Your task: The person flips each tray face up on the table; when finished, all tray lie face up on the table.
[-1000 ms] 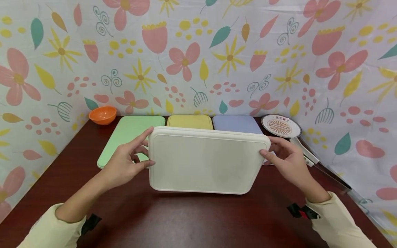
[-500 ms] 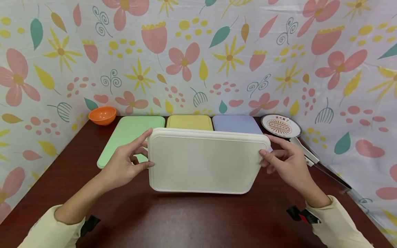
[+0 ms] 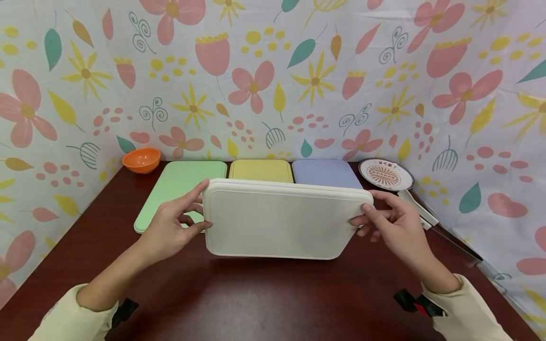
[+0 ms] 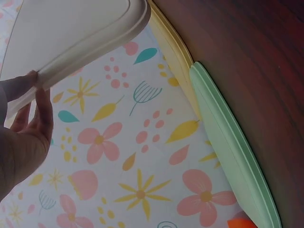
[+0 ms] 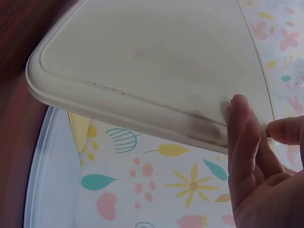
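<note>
Both hands hold up a white cutting board (image 3: 277,222) with rounded corners and a grooved border, its broad face tilted toward the head camera. At its left edge my left hand (image 3: 172,225) pinches the rim between thumb and fingers, also seen in the left wrist view, where the cutting board (image 4: 66,33) slopes away from the hand (image 4: 23,142). My right hand (image 3: 396,227) grips the opposite edge near the top corner, thumb at the near face. In the right wrist view, fingers (image 5: 242,137) lie against the board's (image 5: 142,61) underside and edge.
Behind the held board lie a green board (image 3: 183,184), a yellow board (image 3: 261,169) and a blue board (image 3: 326,171). An orange bowl (image 3: 141,160) stands at the back left. A patterned plate (image 3: 386,174) and a white-handled utensil (image 3: 420,208) are at the right, beside flowered cloth.
The white cutting board's top edge has dropped slightly and its bottom edge has risen, so it tilts flatter. My right fingers have shifted at its edge; the left hand keeps its grip.
</note>
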`<action>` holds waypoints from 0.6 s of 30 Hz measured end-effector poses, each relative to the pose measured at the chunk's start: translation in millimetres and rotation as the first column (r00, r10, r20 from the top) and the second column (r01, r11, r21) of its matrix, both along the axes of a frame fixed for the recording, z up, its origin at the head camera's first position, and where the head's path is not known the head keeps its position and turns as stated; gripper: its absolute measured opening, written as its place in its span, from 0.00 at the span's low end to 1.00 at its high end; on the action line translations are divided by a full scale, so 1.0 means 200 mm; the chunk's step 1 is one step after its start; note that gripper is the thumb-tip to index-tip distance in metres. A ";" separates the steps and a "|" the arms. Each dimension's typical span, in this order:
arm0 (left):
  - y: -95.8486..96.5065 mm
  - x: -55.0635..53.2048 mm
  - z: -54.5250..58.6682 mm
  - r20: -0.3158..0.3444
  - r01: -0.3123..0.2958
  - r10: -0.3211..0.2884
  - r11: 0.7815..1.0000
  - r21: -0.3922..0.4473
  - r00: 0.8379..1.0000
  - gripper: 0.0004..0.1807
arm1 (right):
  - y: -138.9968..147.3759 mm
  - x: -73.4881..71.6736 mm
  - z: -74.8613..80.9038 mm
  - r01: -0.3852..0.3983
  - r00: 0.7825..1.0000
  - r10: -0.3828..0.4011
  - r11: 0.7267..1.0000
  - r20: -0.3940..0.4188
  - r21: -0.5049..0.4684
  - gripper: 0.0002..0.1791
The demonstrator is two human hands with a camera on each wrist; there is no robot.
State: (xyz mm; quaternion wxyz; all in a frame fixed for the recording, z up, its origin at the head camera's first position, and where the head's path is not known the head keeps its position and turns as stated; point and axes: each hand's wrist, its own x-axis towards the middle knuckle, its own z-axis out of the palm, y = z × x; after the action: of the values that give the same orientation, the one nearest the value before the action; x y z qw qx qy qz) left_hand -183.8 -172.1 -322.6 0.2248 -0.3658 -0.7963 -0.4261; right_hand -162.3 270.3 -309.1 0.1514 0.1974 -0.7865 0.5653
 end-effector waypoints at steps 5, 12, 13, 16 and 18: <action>0.00 0.00 -0.02 -0.044 -0.035 0.034 0.999 -0.023 0.998 0.54 | -0.02 0.01 0.03 0.041 0.997 -0.040 0.999 0.065 -0.001 0.17; 0.00 0.00 -0.07 -0.084 -0.088 0.082 0.994 -0.060 0.993 0.50 | -0.02 0.00 0.04 0.077 0.992 -0.079 0.997 0.102 0.027 0.19; 0.01 0.00 -0.07 -0.091 -0.097 0.092 0.993 -0.059 0.992 0.49 | -0.03 0.00 0.04 0.079 0.992 -0.081 0.997 0.099 0.026 0.19; 0.01 0.01 -0.07 -0.078 -0.111 0.107 0.993 -0.050 0.991 0.48 | -0.03 0.00 0.04 0.076 0.992 -0.077 0.997 0.096 0.007 0.19; 0.01 0.02 -0.07 -0.050 -0.108 0.106 0.993 -0.040 0.993 0.48 | -0.03 0.00 0.04 0.071 0.993 -0.069 0.997 0.095 -0.009 0.19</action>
State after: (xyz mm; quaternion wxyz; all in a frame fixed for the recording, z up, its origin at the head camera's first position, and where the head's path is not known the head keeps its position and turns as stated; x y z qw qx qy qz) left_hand -180.0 -170.2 -337.0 0.2583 -0.3375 -0.8180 -0.3876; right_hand -161.9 263.3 -300.4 0.1347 0.1416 -0.7958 0.5731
